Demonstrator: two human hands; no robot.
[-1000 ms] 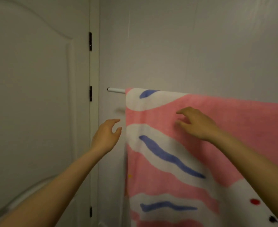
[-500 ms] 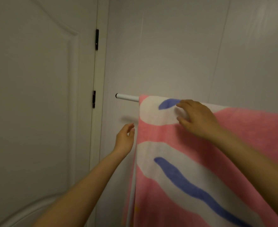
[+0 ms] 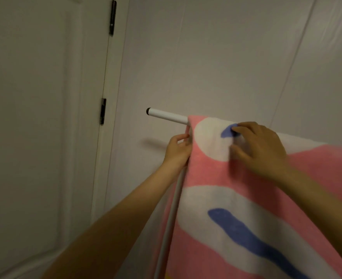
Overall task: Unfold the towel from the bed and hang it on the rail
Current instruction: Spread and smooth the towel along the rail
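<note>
Two black hinges (image 3: pixel 103 111) on white door (image 3: pixel 29 127) at left, door cut by frame. White rail (image 3: pixel 167 116) juts left, rest hidden under pink-white-blue towel (image 3: pixel 236 198) draped over it. Left hand (image 3: pixel 177 152) pinches towel's left edge; fingertips hidden behind cloth. Right hand (image 3: pixel 259 148) spread, pressing towel top; lower towel out of frame.

Home, panelled door (image 3: pixel 35 117), towel rail (image 3: pixel 166 115) (wall-mounted)

A pink, white and blue towel (image 3: pixel 246 198) hangs over a white rail (image 3: pixel 167 115), the left hand (image 3: pixel 177 151) pinching its left edge and the right hand (image 3: pixel 260 148) pressing its top, beside a white door (image 3: pixel 35 117).
</note>
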